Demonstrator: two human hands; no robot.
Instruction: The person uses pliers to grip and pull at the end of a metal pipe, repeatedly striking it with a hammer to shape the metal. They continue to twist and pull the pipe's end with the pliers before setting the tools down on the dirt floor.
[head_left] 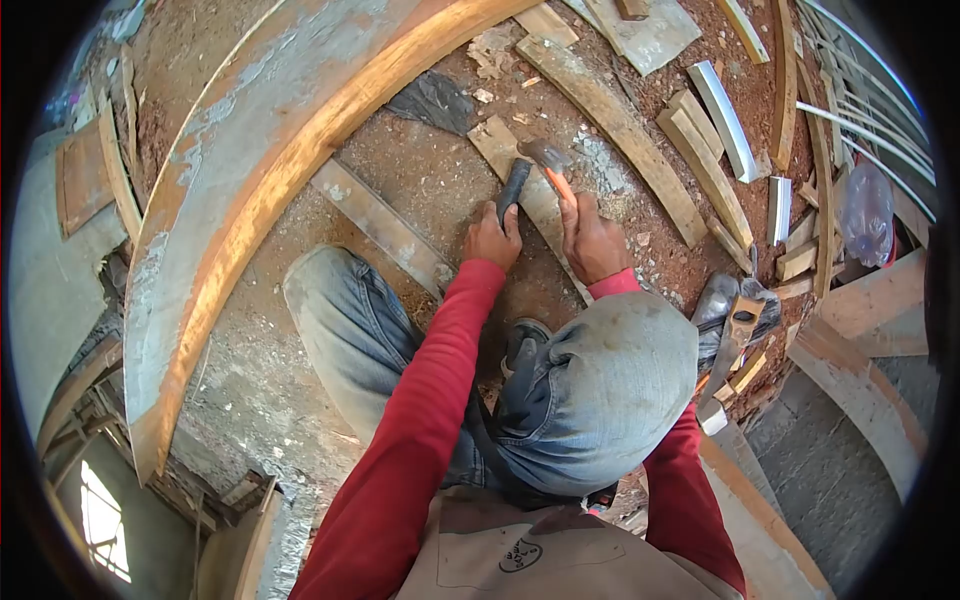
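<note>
My left hand (pixel 493 238) is closed around a tool with a black, rubber-like grip (pixel 515 186), which slants up from the fist. My right hand (pixel 595 242) grips a hammer by its orange handle (pixel 559 184). The dark metal hammer head (pixel 545 153) is right by the top end of the black grip. Beneath both tools lies a narrow wooden board (pixel 541 207) on the dirt floor, running diagonally between my hands. What the lower part of the black-gripped tool looks like is hidden in my left fist.
A large plank (pixel 230 170) with a grey-smeared face curves past on the left. Loose boards (pixel 620 135) and a white metal channel (pixel 722 120) lie ahead. A handsaw (pixel 741 318) rests beside my right knee. A clear plastic bag (pixel 867 215) sits farther right.
</note>
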